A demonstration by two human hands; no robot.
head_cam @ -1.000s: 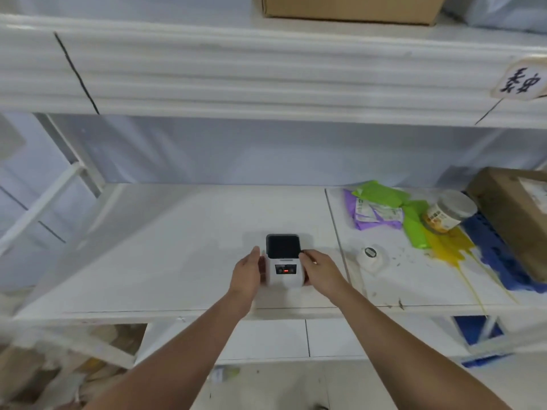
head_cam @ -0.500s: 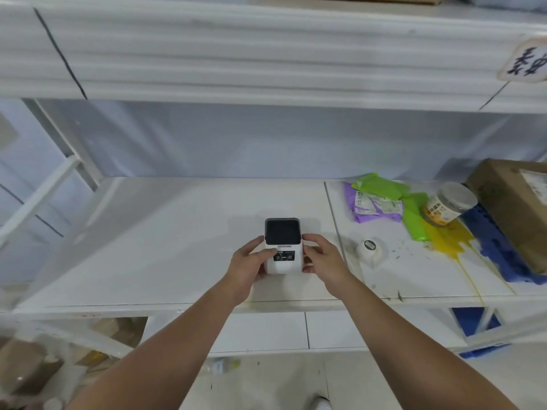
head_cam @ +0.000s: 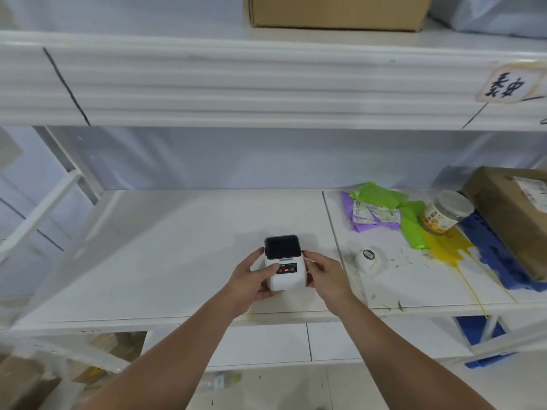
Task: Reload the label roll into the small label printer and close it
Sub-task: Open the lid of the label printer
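Smooth white plastic printer — glossy dark lid — on matt white shelf.

There is one small white label printer on the shelf, and two hands hold it: the left hand and the right hand. At about 3 o'clock from the printer lies one white label roll. Toward 2 o'clock there is one jar, two green packets and one purple packet. There are two cardboard boxes: one at 12 o'clock up top, one at 3 o'clock far off.
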